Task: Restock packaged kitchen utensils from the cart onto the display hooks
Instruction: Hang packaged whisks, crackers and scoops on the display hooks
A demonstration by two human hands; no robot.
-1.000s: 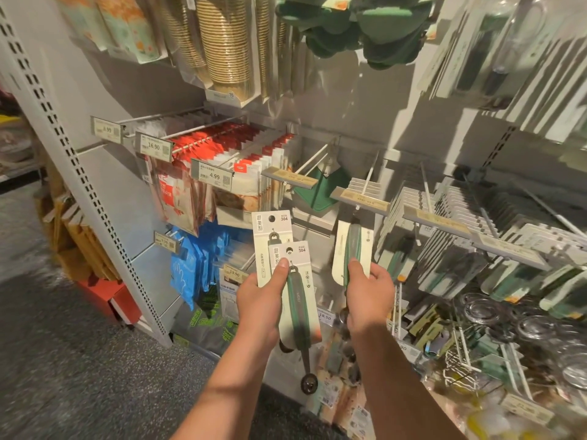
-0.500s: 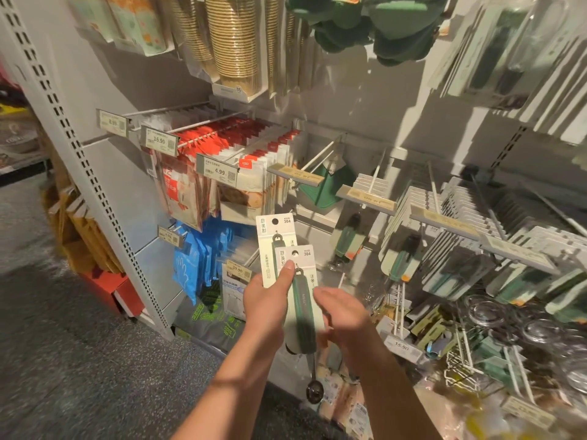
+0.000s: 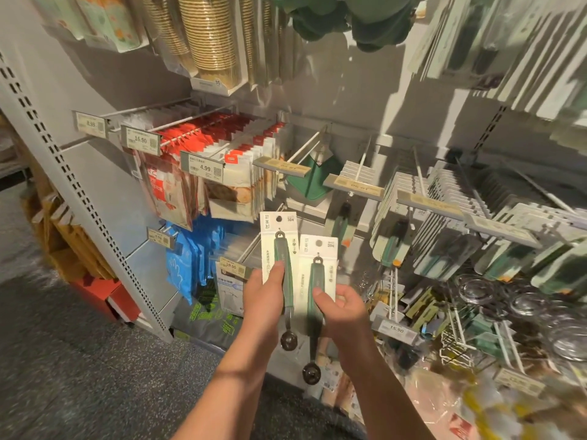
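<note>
Holding one carded green scoop [image 3: 279, 249], the left hand [image 3: 263, 300] pinches it with its thumb; the right hand [image 3: 344, 308] grips a second carded scoop [image 3: 317, 271] beside it.

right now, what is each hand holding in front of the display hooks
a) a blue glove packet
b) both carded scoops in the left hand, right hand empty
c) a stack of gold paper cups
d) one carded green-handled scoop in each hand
d: the left hand pinches one white-carded green-handled scoop, and the right hand grips a second carded scoop beside it, lower down.
</note>
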